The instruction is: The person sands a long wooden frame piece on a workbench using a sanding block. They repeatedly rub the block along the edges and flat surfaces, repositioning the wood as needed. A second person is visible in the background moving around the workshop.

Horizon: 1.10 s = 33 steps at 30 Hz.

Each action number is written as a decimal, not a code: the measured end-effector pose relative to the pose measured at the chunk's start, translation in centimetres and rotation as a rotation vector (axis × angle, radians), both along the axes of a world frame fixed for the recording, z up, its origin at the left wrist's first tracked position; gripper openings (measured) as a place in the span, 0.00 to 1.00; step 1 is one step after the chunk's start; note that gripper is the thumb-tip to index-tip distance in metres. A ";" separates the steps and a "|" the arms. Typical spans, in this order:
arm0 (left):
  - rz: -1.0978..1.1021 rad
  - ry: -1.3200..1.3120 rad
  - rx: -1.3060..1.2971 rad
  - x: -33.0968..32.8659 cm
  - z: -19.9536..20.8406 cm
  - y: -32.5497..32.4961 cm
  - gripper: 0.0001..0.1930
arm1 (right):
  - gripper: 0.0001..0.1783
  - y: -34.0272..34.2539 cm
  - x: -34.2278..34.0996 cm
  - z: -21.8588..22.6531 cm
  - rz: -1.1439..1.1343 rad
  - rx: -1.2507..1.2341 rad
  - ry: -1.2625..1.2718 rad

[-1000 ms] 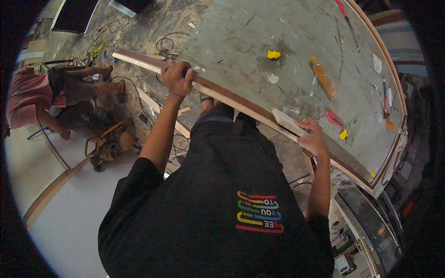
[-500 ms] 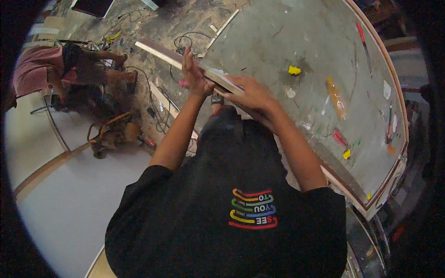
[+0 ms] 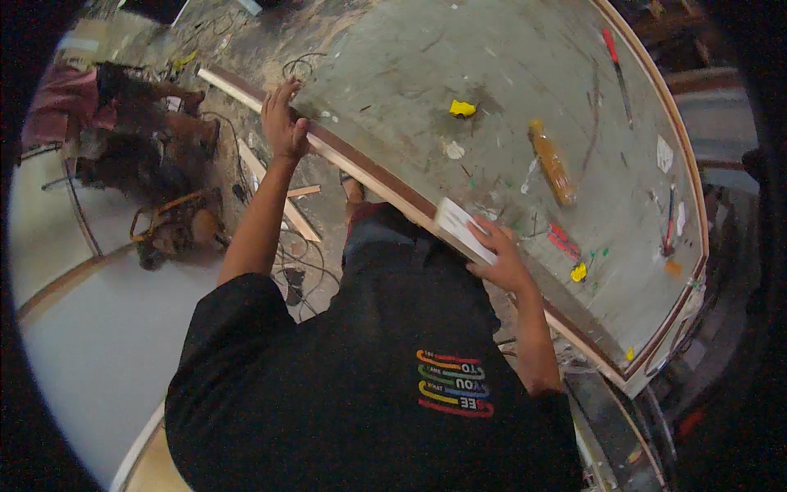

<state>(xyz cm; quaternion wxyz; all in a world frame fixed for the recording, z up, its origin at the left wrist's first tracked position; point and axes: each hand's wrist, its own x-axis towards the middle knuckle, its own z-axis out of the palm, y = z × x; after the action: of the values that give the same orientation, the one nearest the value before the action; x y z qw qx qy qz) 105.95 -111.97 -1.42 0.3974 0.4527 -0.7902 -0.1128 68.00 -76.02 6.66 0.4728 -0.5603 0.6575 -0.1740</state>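
Note:
My right hand (image 3: pixel 502 258) is closed around a flat, whitish block (image 3: pixel 464 230) with faint print on its face, perhaps a sanding block. The block rests against the long near edge of a big grey panel (image 3: pixel 393 86), on its pale wooden edging (image 3: pixel 369 174). Farther up and left on that same edging, my left hand (image 3: pixel 285 127) touches the wood with its palm side. Its fingers are stretched out and the thumb stands apart; nothing is gripped in them. The underside of the block is hidden from me.
On the panel lie an amber plastic bottle (image 3: pixel 551 162), a yellow lump (image 3: pixel 462 108), a red-handled tool (image 3: pixel 616 74) and a red piece (image 3: pixel 564 242). Wood strips (image 3: pixel 283 193) and cables lie on the floor. At left, a person in a pink top (image 3: pixel 70 115) bends near a machine (image 3: pixel 182 223).
My hands have moved apart along the edging. The right hand slid toward the near right end with the block; the left shifted up and left. The whole view has shifted slightly.

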 end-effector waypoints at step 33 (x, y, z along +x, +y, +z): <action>0.488 1.415 0.716 0.4 -2.9 -5.1 0.28 | 0.55 -7.0 3.8 -0.8 0.208 -0.143 0.040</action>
<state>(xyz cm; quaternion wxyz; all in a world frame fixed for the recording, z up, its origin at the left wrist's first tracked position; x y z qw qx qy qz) 106.38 -117.06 -4.35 0.6458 0.5327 -0.1492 -0.5262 71.77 -83.07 5.84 0.4339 -0.6610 0.5911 -0.1592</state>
